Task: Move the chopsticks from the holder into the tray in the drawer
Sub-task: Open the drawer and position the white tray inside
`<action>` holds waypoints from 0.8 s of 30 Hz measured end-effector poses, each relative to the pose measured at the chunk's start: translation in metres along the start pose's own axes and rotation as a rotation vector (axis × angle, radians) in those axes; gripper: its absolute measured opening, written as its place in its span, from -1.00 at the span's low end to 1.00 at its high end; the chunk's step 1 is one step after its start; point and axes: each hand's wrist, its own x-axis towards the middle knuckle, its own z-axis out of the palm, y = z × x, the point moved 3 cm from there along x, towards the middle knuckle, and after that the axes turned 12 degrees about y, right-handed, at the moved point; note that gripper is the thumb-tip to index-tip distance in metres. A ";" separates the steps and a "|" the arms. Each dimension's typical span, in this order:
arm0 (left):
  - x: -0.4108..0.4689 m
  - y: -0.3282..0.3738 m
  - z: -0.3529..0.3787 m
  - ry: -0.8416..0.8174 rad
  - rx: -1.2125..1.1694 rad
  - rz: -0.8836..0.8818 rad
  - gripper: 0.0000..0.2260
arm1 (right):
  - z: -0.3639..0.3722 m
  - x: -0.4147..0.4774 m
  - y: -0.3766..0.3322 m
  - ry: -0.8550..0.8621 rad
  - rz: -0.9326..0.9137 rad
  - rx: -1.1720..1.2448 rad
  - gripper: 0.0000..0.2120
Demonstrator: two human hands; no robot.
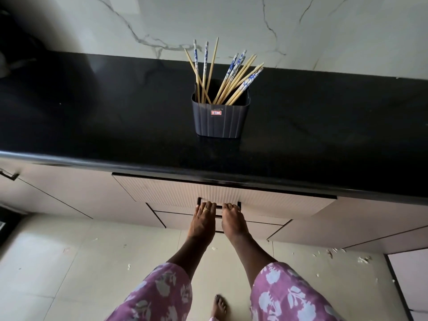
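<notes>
On the black bench (pixel 92 117), 1 dark holder (pixel 220 119) carries about 10 chopsticks (pixel 234 82), standing and leaning. Below, the left hand (pixel 203 216) and right hand (pixel 232 218), 2 arms outstretched, curl their fingers over 1 drawer handle (pixel 218 206).

No writing can be read anywhere. The one label in sight is a small rectangular sticker (pixel 216 112), red-edged with a pale middle, stuck high on the front wall of the dark ribbed chopstick holder (pixel 220 126); whatever is printed on it is too small and blurred to make out
</notes>
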 end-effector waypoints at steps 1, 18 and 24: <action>0.000 0.001 -0.002 0.007 -0.015 -0.003 -0.57 | -0.001 -0.001 -0.002 -0.004 0.009 0.001 -0.64; -0.111 -0.001 -0.086 0.390 -0.079 0.305 -0.71 | -0.054 -0.167 -0.046 0.238 -0.041 -0.023 -0.78; -0.161 -0.015 -0.077 0.068 -0.012 0.011 -0.64 | -0.083 -0.217 -0.059 0.382 -0.093 -0.083 -0.85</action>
